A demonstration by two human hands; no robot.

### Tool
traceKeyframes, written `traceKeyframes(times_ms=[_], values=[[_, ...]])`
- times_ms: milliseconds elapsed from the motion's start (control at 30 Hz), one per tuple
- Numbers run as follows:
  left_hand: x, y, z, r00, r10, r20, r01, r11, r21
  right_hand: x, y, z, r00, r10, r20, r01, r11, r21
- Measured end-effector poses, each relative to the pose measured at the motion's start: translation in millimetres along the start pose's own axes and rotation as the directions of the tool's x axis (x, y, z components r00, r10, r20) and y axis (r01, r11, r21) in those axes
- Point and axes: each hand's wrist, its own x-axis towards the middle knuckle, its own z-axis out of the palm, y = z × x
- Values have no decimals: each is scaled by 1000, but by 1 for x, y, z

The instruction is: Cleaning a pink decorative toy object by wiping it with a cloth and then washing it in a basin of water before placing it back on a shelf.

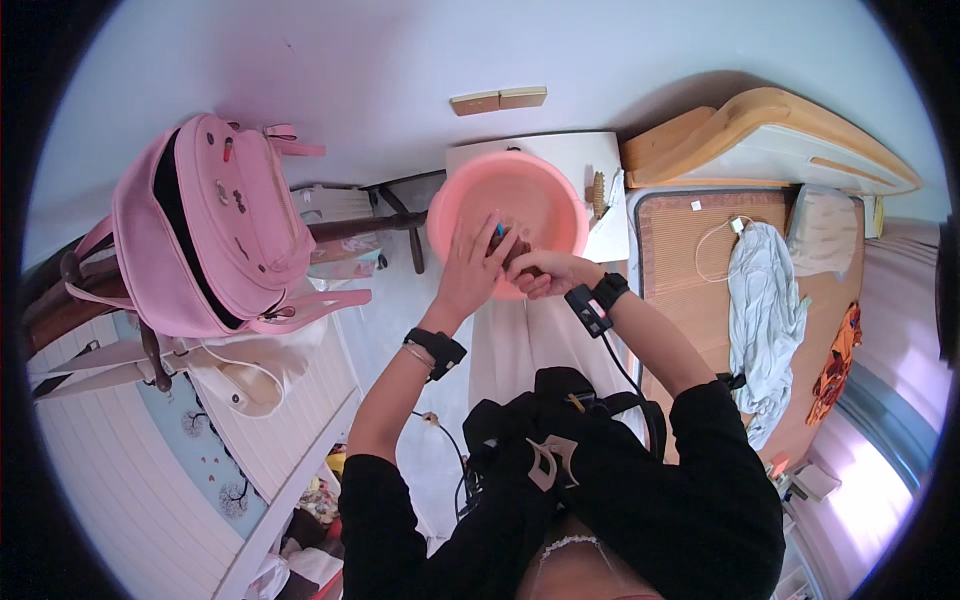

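Over the near rim of a pink plastic basin (pixel 448 176), both hands meet at a small dark brown object (pixel 517 251) with a bit of blue on it; its kind is hard to tell. My right hand (pixel 546 273) is curled around its near end. My left hand (pixel 478 253) lies over its left side with the fingers spread and partly hides it. The basin stands on a white cabinet top (pixel 609 238) against the wall. Whether there is water in the basin is hard to tell.
A brown brush (pixel 598 193) lies right of the basin. An open pink backpack (pixel 217 225) hangs on a dark wooden chair at the left, above a cream bag (pixel 251 375). At the right, a bed mat (pixel 682 247) holds a light garment (pixel 761 315) and a white cable.
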Motion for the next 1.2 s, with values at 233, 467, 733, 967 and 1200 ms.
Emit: traceKeyframes(times_ms=[233, 467, 733, 967, 1200], values=[[14, -13, -3, 992, 120, -22, -122, 988, -91, -7, -1, 11, 989, 113, 99, -99, 986, -137], [12, -19, -7, 976, 218, -1, -218, 976, -20, -9, -9, 36, 981, -155, -116, 68, 838, -541], [25, -17, -4, 996, -30, 79, 53, 950, -307, 31, 19, -2, 685, -728, -33, 144, 180, -973], [29, -24, -7, 960, -84, 268, 128, 980, -152, 34, 10, 12, 598, -798, -73, 105, 168, -980], [46, -19, -3, 867, -206, 453, 281, 954, -106, 30, 1, -2, 621, -780, -75, -121, -1, -993]])
